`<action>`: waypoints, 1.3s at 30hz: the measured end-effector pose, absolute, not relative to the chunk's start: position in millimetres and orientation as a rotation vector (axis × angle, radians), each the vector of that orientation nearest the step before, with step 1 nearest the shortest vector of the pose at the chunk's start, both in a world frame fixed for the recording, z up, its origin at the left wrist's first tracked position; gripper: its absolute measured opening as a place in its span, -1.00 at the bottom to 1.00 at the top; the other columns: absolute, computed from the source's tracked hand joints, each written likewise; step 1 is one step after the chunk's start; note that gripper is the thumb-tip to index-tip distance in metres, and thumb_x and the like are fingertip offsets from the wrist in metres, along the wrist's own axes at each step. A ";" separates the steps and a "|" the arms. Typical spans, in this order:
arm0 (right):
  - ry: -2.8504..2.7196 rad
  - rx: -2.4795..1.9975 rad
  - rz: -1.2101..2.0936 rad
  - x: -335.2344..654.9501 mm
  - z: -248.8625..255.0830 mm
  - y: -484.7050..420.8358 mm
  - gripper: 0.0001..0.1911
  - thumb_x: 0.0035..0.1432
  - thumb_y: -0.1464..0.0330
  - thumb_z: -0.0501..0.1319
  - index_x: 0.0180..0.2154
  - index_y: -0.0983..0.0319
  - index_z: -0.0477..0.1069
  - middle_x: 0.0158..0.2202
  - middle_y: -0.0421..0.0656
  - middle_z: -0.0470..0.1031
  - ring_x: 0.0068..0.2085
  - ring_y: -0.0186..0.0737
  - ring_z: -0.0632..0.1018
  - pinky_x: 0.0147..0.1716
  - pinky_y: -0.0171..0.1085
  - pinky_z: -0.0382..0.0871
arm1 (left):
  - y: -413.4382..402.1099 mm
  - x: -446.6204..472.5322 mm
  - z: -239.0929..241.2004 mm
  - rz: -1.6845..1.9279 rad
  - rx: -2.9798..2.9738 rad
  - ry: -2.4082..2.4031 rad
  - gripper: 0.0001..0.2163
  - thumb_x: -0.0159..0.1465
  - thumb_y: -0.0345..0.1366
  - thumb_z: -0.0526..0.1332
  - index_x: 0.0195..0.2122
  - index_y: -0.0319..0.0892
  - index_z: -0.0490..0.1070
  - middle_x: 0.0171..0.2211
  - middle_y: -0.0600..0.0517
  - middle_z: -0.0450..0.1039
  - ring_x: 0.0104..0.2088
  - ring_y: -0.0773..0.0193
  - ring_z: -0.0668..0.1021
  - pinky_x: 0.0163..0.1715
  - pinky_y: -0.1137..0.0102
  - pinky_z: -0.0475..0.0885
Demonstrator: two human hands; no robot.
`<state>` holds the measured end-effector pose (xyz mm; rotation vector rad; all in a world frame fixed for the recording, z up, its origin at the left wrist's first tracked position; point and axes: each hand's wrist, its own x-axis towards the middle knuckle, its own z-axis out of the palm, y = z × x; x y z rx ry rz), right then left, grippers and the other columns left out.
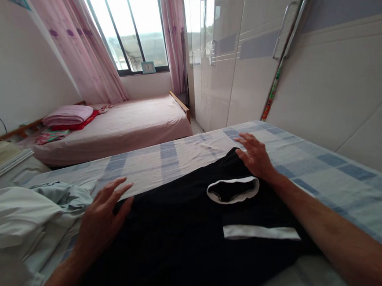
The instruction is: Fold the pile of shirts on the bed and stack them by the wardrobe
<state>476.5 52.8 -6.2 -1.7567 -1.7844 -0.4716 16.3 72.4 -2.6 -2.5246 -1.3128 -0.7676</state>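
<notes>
A black garment, which looks like a shirt, lies spread on the checked bed sheet. Toward its right side is an oval opening edged with a white band. Below that a straight white strip crosses the black cloth. My left hand is at the garment's left edge with its fingers apart; the thumb is over the cloth. At the far right edge, my right hand reaches past the cloth, fingers spread, with the forearm across the garment's right side. Neither hand grips the fabric.
Pale folded clothes are piled on the left. A blue-and-white checked sheet covers this bed. Beyond stands a second bed with a pink folded blanket. White wardrobe doors border the right side.
</notes>
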 end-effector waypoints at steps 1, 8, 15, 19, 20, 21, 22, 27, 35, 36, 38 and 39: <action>-1.908 -1.778 -0.405 476.7 -11.3 54.1 -0.52 0.26 0.16 -0.04 0.15 0.14 0.28 0.27 -0.09 0.20 0.29 -0.02 0.15 0.20 0.00 0.01 | 69.6 17.9 -6.5 -0.677 -2.634 -1.221 -0.60 0.31 -0.11 0.04 0.16 -0.04 0.24 0.24 -0.04 0.20 0.25 0.04 0.23 0.21 0.12 0.18; -1.978 -2.088 -0.058 495.1 -41.2 68.1 -0.50 0.25 0.18 -0.07 0.19 0.07 0.25 0.26 -0.15 0.22 0.27 -0.01 0.21 0.20 0.08 0.04 | 67.1 13.8 -34.7 -0.164 -2.847 -1.288 -0.45 0.31 -0.01 0.02 0.31 0.06 0.01 0.33 0.03 0.02 0.31 0.02 0.11 0.22 0.02 0.15; -1.968 -1.848 0.082 500.1 34.9 15.9 -0.50 0.15 0.22 0.07 0.11 0.18 0.36 0.12 -0.06 0.39 0.14 -0.05 0.38 0.11 -0.10 0.25 | 44.4 16.7 -0.8 -0.279 -2.874 -1.156 -0.50 0.18 0.03 0.19 0.12 -0.02 0.34 0.22 -0.05 0.25 0.17 0.01 0.35 0.12 0.12 0.31; -2.245 -1.681 0.442 495.0 37.4 -28.6 -0.41 -0.04 0.38 0.16 0.11 0.09 0.36 0.12 -0.16 0.38 0.11 -0.10 0.41 0.09 -0.14 0.29 | 28.1 18.9 4.0 -0.188 -2.861 -1.159 -0.74 0.25 -0.21 0.13 -0.06 -0.05 0.45 0.01 -0.03 0.44 -0.07 0.11 0.53 -0.09 0.25 0.44; -2.245 -1.677 0.431 492.5 29.5 -34.5 -0.38 -0.07 0.41 0.17 0.11 0.10 0.36 0.14 -0.15 0.36 0.12 -0.09 0.40 0.12 -0.12 0.26 | 26.0 20.2 3.2 -0.186 -2.850 -1.173 -0.75 0.26 -0.24 0.11 -0.07 -0.07 0.45 -0.02 -0.03 0.46 -0.10 0.13 0.54 -0.13 0.27 0.44; -2.226 -1.676 0.391 489.3 20.1 -37.7 -0.40 -0.08 0.43 0.16 0.08 0.11 0.39 0.14 -0.14 0.36 0.12 -0.09 0.40 0.13 -0.11 0.24 | 24.7 22.0 2.1 -0.194 -2.833 -1.190 -0.76 0.27 -0.27 0.09 -0.08 -0.08 0.45 -0.05 -0.03 0.47 -0.12 0.14 0.54 -0.15 0.29 0.44; -2.195 -1.666 0.345 485.7 10.3 -38.3 -0.45 -0.07 0.43 0.16 0.03 0.13 0.43 0.14 -0.12 0.37 0.11 -0.09 0.41 0.14 -0.10 0.23 | 24.2 24.0 1.0 -0.204 -2.812 -1.207 -0.77 0.29 -0.29 0.06 -0.10 -0.09 0.45 -0.07 -0.03 0.48 -0.14 0.15 0.54 -0.17 0.30 0.43; -1.918 -1.610 0.282 466.5 -4.1 -25.3 -0.74 0.15 0.29 0.08 -0.22 0.14 0.52 -0.11 -0.14 0.55 -0.06 -0.13 0.53 0.00 -0.14 0.36 | 29.7 33.1 3.8 -0.254 -2.711 -1.301 -0.76 0.32 -0.32 -0.01 -0.17 -0.09 0.45 -0.16 0.04 0.51 -0.26 0.23 0.57 -0.32 0.38 0.40; -1.778 -1.581 0.009 465.6 51.0 -49.8 -0.72 0.22 0.18 0.07 -0.17 0.14 0.47 -0.17 -0.13 0.56 -0.11 -0.09 0.54 -0.05 -0.13 0.36 | 26.0 17.6 28.8 -0.782 -2.546 -1.100 -0.81 0.31 -0.29 0.04 -0.12 -0.12 0.38 -0.20 0.02 0.46 -0.20 0.22 0.53 -0.18 0.36 0.37; -1.812 -1.598 0.035 466.8 47.9 -55.0 -0.72 0.21 0.19 0.07 -0.17 0.13 0.47 -0.17 -0.14 0.56 -0.11 -0.09 0.54 -0.06 -0.13 0.36 | 23.1 15.9 27.0 -0.756 -2.588 -1.044 -0.81 0.31 -0.31 0.05 -0.12 -0.12 0.38 -0.21 0.02 0.46 -0.22 0.24 0.53 -0.20 0.37 0.37; -1.882 -1.645 0.124 468.5 35.8 -63.4 -0.74 0.20 0.20 0.08 -0.20 0.12 0.48 -0.18 -0.15 0.57 -0.12 -0.08 0.55 -0.08 -0.13 0.39 | 17.0 15.3 19.9 -0.644 -2.698 -0.949 -0.82 0.31 -0.33 0.05 -0.13 -0.11 0.39 -0.24 0.04 0.45 -0.28 0.28 0.52 -0.27 0.41 0.38; -1.902 -1.669 0.166 468.7 29.0 -66.3 -0.74 0.19 0.20 0.08 -0.21 0.12 0.49 -0.19 -0.15 0.57 -0.13 -0.08 0.55 -0.10 -0.13 0.40 | 14.2 16.2 15.7 -0.589 -2.749 -0.911 -0.82 0.31 -0.33 0.04 -0.15 -0.11 0.40 -0.26 0.04 0.45 -0.31 0.30 0.52 -0.30 0.42 0.38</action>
